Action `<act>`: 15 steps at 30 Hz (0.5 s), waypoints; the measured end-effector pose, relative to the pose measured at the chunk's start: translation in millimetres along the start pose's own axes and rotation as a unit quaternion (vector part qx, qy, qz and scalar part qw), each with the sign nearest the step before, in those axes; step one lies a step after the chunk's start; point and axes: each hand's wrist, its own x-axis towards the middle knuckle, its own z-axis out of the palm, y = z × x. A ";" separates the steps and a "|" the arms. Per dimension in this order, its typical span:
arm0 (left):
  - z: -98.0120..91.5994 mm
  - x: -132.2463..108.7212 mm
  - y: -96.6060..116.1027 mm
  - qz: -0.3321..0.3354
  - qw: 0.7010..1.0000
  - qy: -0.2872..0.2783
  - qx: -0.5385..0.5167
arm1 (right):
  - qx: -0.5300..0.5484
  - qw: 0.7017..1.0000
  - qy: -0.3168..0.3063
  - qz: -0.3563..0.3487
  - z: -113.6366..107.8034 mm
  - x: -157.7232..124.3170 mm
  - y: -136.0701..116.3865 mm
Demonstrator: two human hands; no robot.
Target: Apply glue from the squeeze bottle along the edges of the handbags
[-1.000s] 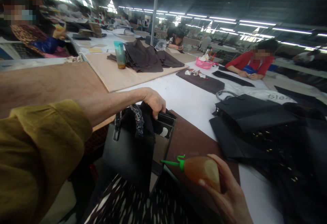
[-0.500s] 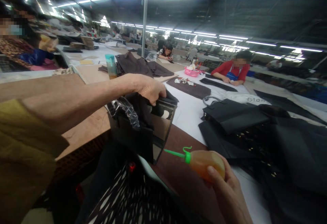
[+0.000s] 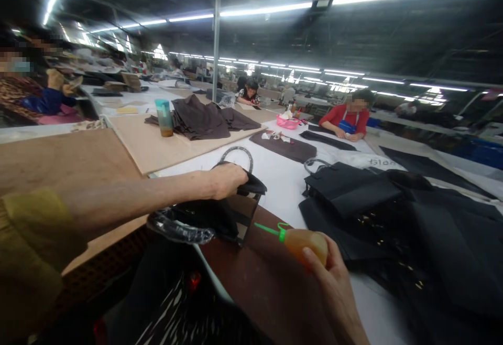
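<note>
The left hand [image 3: 230, 180] is closed over the top edge of a black leather handbag [image 3: 214, 218], fingers curled down into its mouth. The bag lies tipped over at the near edge of the white bench [image 3: 283, 174], its far end resting on a dark brown board [image 3: 271, 277]. One grey-edged handle loop [image 3: 236, 151] arches up just behind the hand. A handle wrapped in crinkled clear plastic [image 3: 181, 228] sags at the bag's near end.

The right hand [image 3: 334, 287] is wrapped around a soft orange squeeze bottle with a green nozzle [image 3: 304, 240]. The bottle is just to the right of the bag, and its thin tip points at the bag's open end, close to it but not touching.

A second ago the left hand held the bag upright. Since then it has been swung down and laid lower, while the bottle has kept its aim and come nearer. As I judge it, the bag's open end is now easier for the nozzle to reach.

Right of the bag, a stack of flat black bags [image 3: 353, 193] covers the bench. Beyond the bag lie a brown fabric panel [image 3: 285, 147] and a pink basket [image 3: 288, 122]. A co-worker in a red top [image 3: 346, 117] sits further back. Behind and to the left of the bag, a teal-capped bottle [image 3: 164, 117] stands beside heaped brown cloth [image 3: 200, 119].
</note>
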 end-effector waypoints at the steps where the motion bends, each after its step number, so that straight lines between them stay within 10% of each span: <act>1: 4.8 1.1 -2.8 -0.007 1.000 0.012 -0.005 | -0.007 1.000 -0.003 -0.009 3.2 4.8 0.9; 15: 18.7 4.0 -11.1 -0.017 0.998 0.036 -0.044 | -0.136 0.990 -0.004 -0.046 27.9 39.5 12.1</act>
